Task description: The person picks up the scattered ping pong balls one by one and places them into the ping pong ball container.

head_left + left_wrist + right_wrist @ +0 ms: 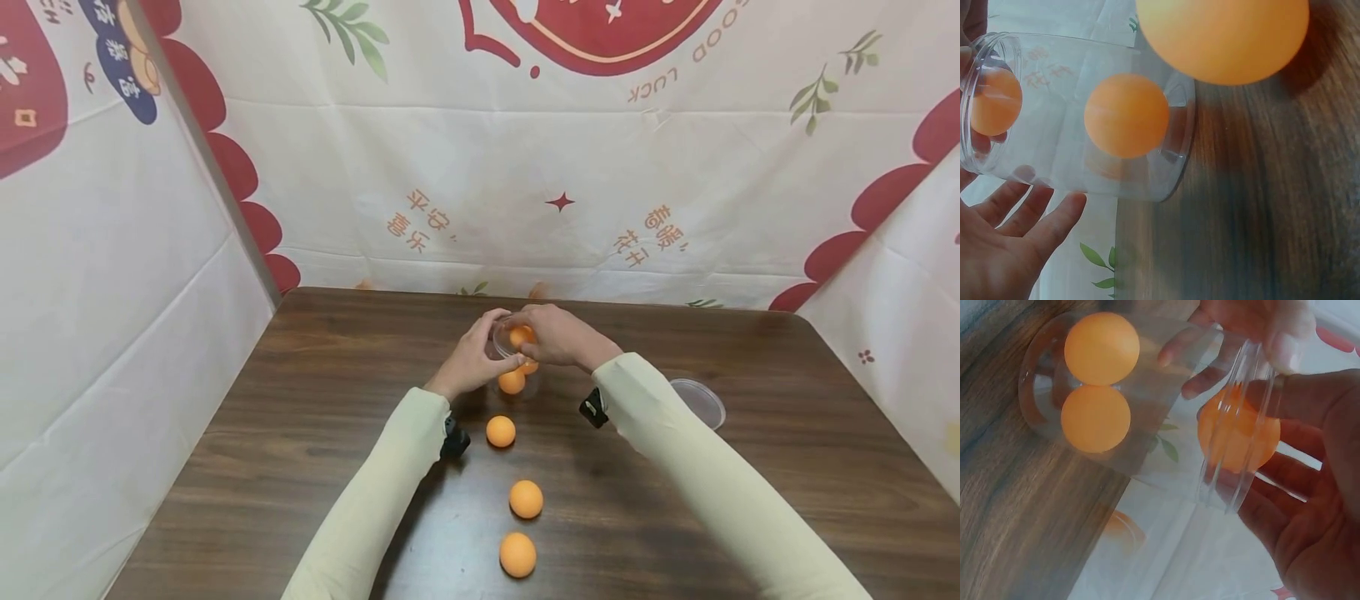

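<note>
A clear plastic jar (1054, 147) stands at the far middle of the table, its ribbed mouth uppermost. My left hand (468, 360) holds it near the rim, thumb on the near side and fingers round the far side. My right hand (561, 335) pinches an orange ping-pong ball (1235, 434) inside the mouth of the jar, fingers reaching over the rim. Two more orange balls, an upper one (1102, 349) and a lower one (1095, 419) in the right wrist view, lie side by side at the jar's bottom.
Three loose orange balls lie in a rough line toward me: one near the jar (501, 432), a middle one (526, 499) and the closest (517, 555). A clear round lid (699, 403) lies beyond my right forearm. Printed cloth (480, 167) hangs behind the brown table (300, 467).
</note>
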`<state>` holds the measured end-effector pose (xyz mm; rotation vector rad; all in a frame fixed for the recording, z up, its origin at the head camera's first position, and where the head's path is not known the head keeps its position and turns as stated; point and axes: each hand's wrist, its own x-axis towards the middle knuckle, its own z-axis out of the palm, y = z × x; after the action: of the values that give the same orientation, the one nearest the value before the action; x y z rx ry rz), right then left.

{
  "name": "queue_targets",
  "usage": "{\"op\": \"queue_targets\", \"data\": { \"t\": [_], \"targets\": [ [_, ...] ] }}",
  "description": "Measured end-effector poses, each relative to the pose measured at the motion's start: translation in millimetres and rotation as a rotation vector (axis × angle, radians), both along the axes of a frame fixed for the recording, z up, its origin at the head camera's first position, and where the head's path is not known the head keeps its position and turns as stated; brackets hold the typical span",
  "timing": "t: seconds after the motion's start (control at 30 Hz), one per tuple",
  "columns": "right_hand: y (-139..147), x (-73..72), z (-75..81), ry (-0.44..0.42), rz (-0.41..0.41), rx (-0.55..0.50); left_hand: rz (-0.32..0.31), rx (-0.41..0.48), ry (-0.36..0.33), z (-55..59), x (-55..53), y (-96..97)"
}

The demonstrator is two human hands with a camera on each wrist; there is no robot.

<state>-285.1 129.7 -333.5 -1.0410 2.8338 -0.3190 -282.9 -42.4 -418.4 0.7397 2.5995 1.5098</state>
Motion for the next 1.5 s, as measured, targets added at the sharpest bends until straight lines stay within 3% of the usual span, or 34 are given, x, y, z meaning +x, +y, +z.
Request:
{"op": "queue_targets", "data": {
  "t": [1.1,1.5],
  "targets": [
    [1.0,-0.2,-1.9,-0.044,-0.033,0.026,0.002,-0.004,-0.023,-1.4,2.8,1.5],
    [15.8,-3.2,8.3,0.048,0.008,-0.089,-0.013,0.049,-0.039,-0.1,1.7,-0.3]
  ]
}}
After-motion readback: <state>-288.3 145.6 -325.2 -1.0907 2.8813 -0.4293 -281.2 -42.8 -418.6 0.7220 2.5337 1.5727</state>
